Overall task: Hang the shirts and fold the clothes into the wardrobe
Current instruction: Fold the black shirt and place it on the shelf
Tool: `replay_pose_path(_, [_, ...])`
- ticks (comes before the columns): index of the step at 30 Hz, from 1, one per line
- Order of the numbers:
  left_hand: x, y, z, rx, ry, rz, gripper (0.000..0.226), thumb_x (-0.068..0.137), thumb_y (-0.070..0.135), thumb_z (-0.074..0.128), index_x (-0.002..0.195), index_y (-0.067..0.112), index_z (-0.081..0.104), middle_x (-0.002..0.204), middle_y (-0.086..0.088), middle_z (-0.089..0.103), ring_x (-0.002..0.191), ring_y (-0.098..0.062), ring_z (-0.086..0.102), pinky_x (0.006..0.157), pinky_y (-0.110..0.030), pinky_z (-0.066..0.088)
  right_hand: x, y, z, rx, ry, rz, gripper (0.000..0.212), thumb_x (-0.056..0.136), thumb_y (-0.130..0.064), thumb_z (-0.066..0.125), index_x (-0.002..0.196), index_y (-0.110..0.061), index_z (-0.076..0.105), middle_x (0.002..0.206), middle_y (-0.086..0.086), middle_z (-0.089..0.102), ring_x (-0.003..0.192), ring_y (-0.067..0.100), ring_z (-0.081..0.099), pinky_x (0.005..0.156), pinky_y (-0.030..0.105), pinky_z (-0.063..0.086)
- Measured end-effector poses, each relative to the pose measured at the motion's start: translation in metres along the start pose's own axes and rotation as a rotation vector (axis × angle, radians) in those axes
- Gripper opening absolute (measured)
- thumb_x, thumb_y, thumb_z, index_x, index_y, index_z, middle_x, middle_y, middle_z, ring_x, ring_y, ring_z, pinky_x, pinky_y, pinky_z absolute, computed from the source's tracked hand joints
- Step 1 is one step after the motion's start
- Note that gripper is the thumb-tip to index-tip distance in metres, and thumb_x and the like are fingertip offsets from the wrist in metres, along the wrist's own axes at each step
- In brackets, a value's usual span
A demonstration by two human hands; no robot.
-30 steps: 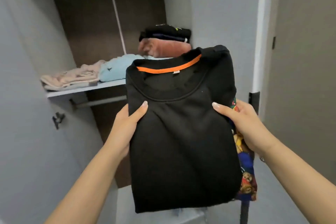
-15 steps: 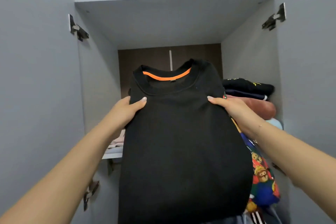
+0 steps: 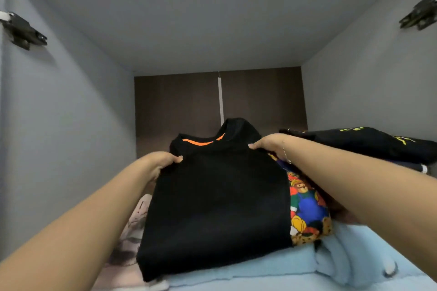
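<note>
Inside the wardrobe compartment [image 3: 71,106], a folded black sweatshirt [image 3: 217,203] with an orange inner collar band sat in the middle of the view, its lower part lying on a light blue folded garment [image 3: 272,267]. The left hand [image 3: 163,160] gripped the sweatshirt's edge at about 10 o'clock, thumb on top and fingers hidden beneath. The right hand [image 3: 269,145] gripped the opposite shoulder at about 1 o'clock, its fingers curled over the fabric. A colourful cartoon-print garment [image 3: 307,210] showed from under the sweatshirt's right side, touching it. At 3 o'clock a black folded garment with yellow print [image 3: 369,144] lay on other folded pieces. A pale pinkish garment [image 3: 132,227] lay at 8 o'clock, partly beneath the sweatshirt. Dark door hinges [image 3: 23,30] were fixed on the side walls at 10 and 2 o'clock.
</note>
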State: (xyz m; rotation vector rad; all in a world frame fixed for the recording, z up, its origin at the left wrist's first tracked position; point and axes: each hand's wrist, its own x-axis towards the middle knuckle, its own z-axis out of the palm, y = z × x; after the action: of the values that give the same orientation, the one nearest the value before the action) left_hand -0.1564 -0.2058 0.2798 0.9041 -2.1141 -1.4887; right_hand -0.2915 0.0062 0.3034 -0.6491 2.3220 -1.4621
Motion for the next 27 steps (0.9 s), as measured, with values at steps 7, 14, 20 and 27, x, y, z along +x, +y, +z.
replay_pose_path(7, [0.036,-0.046,0.005,0.050,-0.077,-0.123,0.065,0.089,0.054,0.059,0.126,0.000,0.058,0.117,-0.021,0.067,0.100,-0.034,0.068,0.091,-0.040,0.052,0.021,0.028,0.002,-0.202,-0.110,0.022,0.053,0.090,-0.053,0.056,0.118,-0.008,0.059,0.106,0.015,0.069,0.099,0.027,0.067,0.074,0.027,0.053])
replay_pose_path(14, [0.017,-0.034,-0.004,-0.057,-0.065,0.032,0.044,0.089,0.022,0.068,0.122,-0.005,0.057,0.080,-0.016,0.074,0.059,-0.027,0.071,0.047,-0.030,0.054,0.006,0.036,-0.015,-0.122,-0.044,-0.045,0.025,0.082,-0.015,0.072,0.103,-0.002,0.065,0.084,0.018,0.070,0.071,0.030,0.067,0.074,0.037,0.056])
replay_pose_path(20, [0.023,-0.026,0.021,0.291,-0.058,-0.008,0.055,0.099,0.035,0.051,0.140,0.000,0.044,0.130,-0.018,0.057,0.101,-0.027,0.061,0.081,-0.030,0.045,0.012,0.041,0.001,-0.701,0.146,-0.172,0.047,0.096,-0.035,0.056,0.131,-0.003,0.051,0.129,0.013,0.059,0.116,0.027,0.057,0.096,0.030,0.044])
replay_pose_path(27, [0.020,-0.041,0.017,0.706,0.012,0.494,0.062,0.097,0.058,0.035,0.152,0.035,0.020,0.162,0.000,0.013,0.149,-0.023,0.013,0.119,-0.037,0.010,-0.021,0.030,0.018,-0.869,-0.026,-0.550,0.077,0.086,-0.075,0.032,0.150,-0.033,0.028,0.162,-0.005,0.011,0.149,0.020,0.008,0.117,0.034,0.006])
